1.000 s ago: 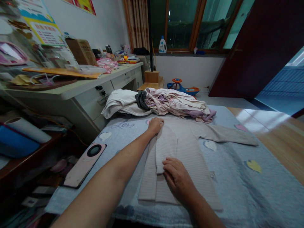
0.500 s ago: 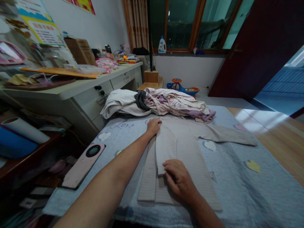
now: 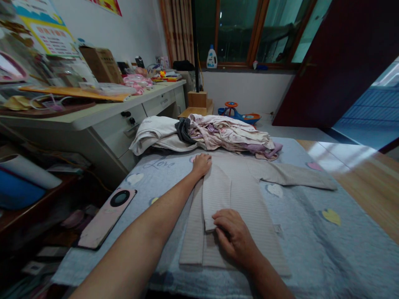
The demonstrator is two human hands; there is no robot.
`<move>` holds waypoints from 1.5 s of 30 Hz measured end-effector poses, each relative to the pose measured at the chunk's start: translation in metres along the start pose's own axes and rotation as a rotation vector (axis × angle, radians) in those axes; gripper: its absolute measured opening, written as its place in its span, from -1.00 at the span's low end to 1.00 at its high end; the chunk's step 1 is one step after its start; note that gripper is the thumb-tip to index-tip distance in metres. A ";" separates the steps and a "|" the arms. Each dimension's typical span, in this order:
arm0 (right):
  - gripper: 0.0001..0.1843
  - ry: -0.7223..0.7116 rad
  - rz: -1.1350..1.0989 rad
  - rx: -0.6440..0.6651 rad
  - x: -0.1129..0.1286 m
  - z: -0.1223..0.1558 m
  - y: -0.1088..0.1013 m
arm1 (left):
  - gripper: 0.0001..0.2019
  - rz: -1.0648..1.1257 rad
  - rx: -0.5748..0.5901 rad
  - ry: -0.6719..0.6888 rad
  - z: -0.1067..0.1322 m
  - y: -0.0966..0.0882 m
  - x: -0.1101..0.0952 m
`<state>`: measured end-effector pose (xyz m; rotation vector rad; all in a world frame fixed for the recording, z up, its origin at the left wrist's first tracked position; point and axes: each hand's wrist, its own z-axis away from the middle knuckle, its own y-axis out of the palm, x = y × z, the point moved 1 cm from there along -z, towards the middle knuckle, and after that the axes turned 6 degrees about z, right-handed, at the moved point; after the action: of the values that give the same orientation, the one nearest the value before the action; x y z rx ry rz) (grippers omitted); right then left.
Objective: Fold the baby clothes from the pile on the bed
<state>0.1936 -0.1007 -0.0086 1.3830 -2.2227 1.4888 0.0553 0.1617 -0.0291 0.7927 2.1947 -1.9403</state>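
Observation:
A beige striped long-sleeved garment [image 3: 249, 199] lies flat on a light blue blanket [image 3: 311, 245]. Its left sleeve is folded inward over the body; its right sleeve stretches out to the right. My left hand [image 3: 202, 163] reaches far forward and presses on the garment's left shoulder, fingers curled onto the cloth. My right hand [image 3: 232, 234] rests closer to me at the cuff end of the folded sleeve, fingers bent and pinching the fabric.
A heap of white, grey and pink clothes [image 3: 212, 135] lies beyond the garment. A pink phone [image 3: 107, 216] lies face down on the blanket's left edge. A cluttered desk [image 3: 93, 116] stands left. A toy car [image 3: 237, 112] sits on the floor.
Both hands stay on the garment; my right hand has shifted slightly toward me along the folded sleeve's end. The view has drifted a little.

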 end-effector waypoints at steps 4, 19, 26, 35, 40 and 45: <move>-0.78 0.018 0.009 0.042 0.000 0.000 0.001 | -0.65 -0.054 0.007 0.003 0.007 0.000 -0.005; -0.81 0.097 -0.002 0.120 0.005 -0.004 -0.006 | -0.46 -0.115 0.134 0.161 0.020 0.010 -0.022; -0.70 0.238 0.185 0.272 -0.029 -0.057 -0.037 | -0.43 -0.100 0.132 0.154 0.022 0.012 -0.019; -0.45 0.318 0.616 0.288 -0.093 -0.095 -0.004 | -0.71 0.067 -0.074 0.176 0.027 0.010 -0.012; -0.44 0.378 0.630 0.395 -0.091 -0.083 0.002 | -0.72 0.059 -0.025 0.202 0.028 0.007 -0.015; -0.51 0.399 0.684 0.322 -0.086 -0.084 -0.002 | -0.69 0.016 0.050 0.252 0.032 0.005 -0.018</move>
<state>0.2144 0.0179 -0.0122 0.2816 -2.3520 2.1650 0.0650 0.1262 -0.0321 1.1158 2.2715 -1.9913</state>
